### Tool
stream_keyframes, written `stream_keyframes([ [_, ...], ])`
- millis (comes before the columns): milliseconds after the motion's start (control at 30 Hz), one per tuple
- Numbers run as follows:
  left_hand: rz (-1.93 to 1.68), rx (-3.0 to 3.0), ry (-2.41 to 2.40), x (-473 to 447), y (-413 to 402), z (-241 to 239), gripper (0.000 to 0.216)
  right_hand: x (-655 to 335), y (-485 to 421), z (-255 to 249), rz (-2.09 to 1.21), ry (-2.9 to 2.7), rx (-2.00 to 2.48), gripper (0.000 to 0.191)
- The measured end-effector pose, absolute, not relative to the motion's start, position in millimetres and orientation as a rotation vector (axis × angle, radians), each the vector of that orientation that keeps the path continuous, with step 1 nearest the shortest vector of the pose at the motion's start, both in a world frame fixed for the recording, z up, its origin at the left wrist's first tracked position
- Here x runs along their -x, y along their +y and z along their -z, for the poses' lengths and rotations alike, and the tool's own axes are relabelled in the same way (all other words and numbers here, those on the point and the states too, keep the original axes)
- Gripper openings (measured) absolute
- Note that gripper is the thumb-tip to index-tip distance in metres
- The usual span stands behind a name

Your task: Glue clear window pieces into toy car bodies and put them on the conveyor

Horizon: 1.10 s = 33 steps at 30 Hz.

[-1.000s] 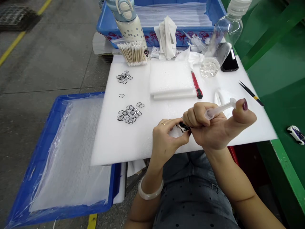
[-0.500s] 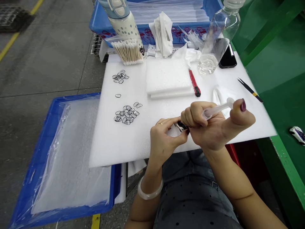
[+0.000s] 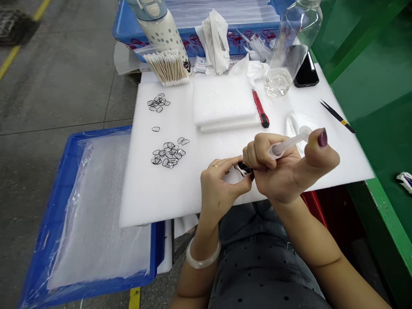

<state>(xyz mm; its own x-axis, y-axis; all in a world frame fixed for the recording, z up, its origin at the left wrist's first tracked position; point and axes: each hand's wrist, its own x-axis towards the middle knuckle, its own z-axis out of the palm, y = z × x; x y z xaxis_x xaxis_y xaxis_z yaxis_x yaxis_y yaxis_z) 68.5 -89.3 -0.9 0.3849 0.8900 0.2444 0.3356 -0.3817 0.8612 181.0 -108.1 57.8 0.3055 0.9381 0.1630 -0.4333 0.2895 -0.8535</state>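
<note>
In the head view, the left hand point(image 3: 222, 189) pinches a small black-and-white part point(image 3: 244, 168) between thumb and fingertips, just above the white foam sheet point(image 3: 154, 197). The right hand point(image 3: 280, 171) is clenched around a clear plastic syringe point(image 3: 285, 145), its curled fingers pressed against that part. Small black-rimmed rings point(image 3: 169, 154) lie in a loose pile to the left; a red utility knife point(image 3: 261, 110) and black tweezers point(image 3: 337, 116) lie to the right. Keeping both hands braced together like this should hold the tiny part steady.
</note>
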Motion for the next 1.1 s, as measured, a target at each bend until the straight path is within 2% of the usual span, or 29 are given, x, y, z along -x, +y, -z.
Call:
stream_keyframes([
  [233,-0.964,-1.911,1.05,-69,-90,0,0.025,-174,-108,-53,-0.934,-0.72,0.896,0.068],
  [400,-0.952,-1.912,1.044,-68,-89,2,0.024,-179,-114,-75,-0.962,-0.765,1.018,0.066],
  [567,-0.914,-1.971,1.008,-62,-91,8,0.032,-202,-54,-79,-0.522,-0.943,0.837,0.066],
  [633,-0.895,-2.012,0.985,-59,-91,10,0.033,-215,-23,-68,-0.633,-1.134,0.918,0.073],
  [700,-0.87,-2.048,0.965,-57,-92,12,0.034,-232,-11,-59,-0.854,-1.292,1.154,0.062],
  [733,-0.86,-2.067,0.952,-56,-92,12,0.035,-241,-13,-56,-0.848,-1.327,1.197,0.054],
  [833,-0.848,-2.133,0.907,-56,-93,12,0.037,-276,-44,-50,-0.518,-1.259,1.321,0.032],
  [933,-0.816,-2.21,0.87,-56,-94,10,0.04,-313,-77,-40,-0.162,-1.115,1.901,0.025],
  [1000,-0.781,-2.249,0.851,-55,-93,8,0.043,-332,-89,-27,-0.045,-1.156,2.243,0.021],
  [1100,-0.738,-2.271,0.819,-53,-91,7,0.045,-351,-98,-10,-0.052,-1.22,2.165,0.01],
])
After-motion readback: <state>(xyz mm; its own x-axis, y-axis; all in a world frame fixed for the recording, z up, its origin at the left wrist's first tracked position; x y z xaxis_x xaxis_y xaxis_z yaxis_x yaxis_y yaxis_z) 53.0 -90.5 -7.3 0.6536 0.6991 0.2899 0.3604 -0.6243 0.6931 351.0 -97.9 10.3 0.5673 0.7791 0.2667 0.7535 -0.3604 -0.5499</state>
